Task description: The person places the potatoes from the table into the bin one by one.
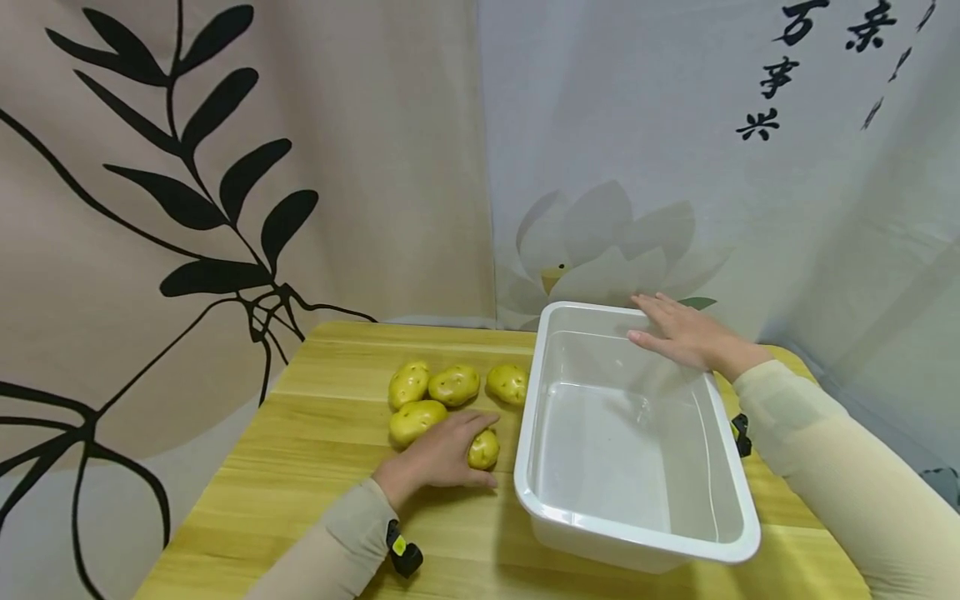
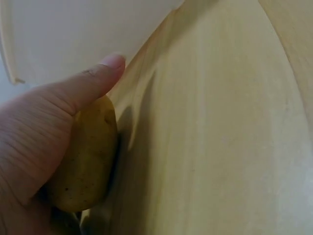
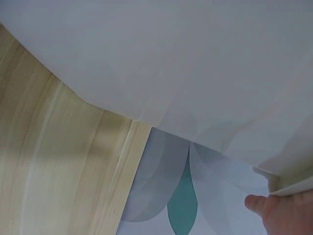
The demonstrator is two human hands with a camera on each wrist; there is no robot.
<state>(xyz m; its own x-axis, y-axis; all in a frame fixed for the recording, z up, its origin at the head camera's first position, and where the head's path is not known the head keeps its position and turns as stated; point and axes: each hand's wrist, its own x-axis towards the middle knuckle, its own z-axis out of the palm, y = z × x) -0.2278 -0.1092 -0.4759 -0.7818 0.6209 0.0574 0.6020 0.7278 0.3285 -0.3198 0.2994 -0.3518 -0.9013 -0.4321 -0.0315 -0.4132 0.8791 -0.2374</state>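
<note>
The left hand (image 1: pixel 446 454) has its fingers (image 1: pixel 480 418) curved over a potato (image 1: pixel 483 451), gripping it with the thumb on the near side. In the head view only the potato's right end shows; the left wrist view brings out its long, speckled flank and the thumb (image 2: pixel 100 78) laid straight along it, with the other fingers out of sight there. The potato is low by the surface (image 1: pixel 330 433), just left of a white bin (image 1: pixel 637 537), though I cannot tell whether it touches the wood.

The right hand (image 1: pixel 678 337) grips the bin's rim near the far right corner. The head view shows its thumb (image 1: pixel 647 340) over the inside; the right wrist view alone shows a fingertip (image 3: pixel 254 202) hanging down outside, beneath the lip.

Beyond the left hand, three potatoes stand in a loose row: one at the left (image 1: pixel 408 384), one in the middle (image 1: pixel 454 384) close to it, and one apart at the right (image 1: pixel 507 384), just beside the bin. A fourth (image 1: pixel 415 423) lies below the left pair, next to the hand. The wrist views catch the bin's outer walls, while its inner floor appears only from the head. Behind the surface hangs a printed backdrop (image 1: pixel 405 167) with dark leaves, a pale lotus and black characters.
</note>
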